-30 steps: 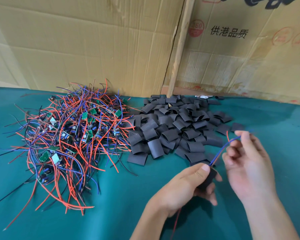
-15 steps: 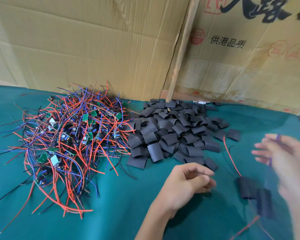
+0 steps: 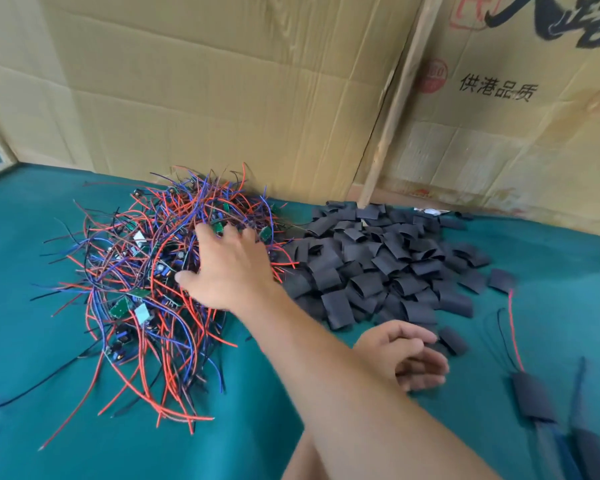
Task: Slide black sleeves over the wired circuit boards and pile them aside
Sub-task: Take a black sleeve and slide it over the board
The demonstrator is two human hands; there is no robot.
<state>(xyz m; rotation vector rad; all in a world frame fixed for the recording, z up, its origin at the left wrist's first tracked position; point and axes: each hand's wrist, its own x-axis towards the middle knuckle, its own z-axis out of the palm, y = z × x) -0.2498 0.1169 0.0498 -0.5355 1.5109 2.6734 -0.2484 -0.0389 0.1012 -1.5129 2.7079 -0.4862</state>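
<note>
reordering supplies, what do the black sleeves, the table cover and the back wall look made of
Black sleeves: matte, thin, flattened tubes, probably heat-shrink plastic; some gape open at the ends. Table cover: teal, dull and slightly fuzzy, likely felt or cloth. Back wall: tan corrugated cardboard, creased, with printed characters.

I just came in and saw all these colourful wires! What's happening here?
A person is putting black sleeves over small circuit boards with wires. Their right hand reaches with spread fingers into the tangled pile of wired boards to pick one. Their left hand waits, loosely curled and holding nothing, near the heap of black sleeves. Two finished sleeved boards lie on the green table at the right.
</note>
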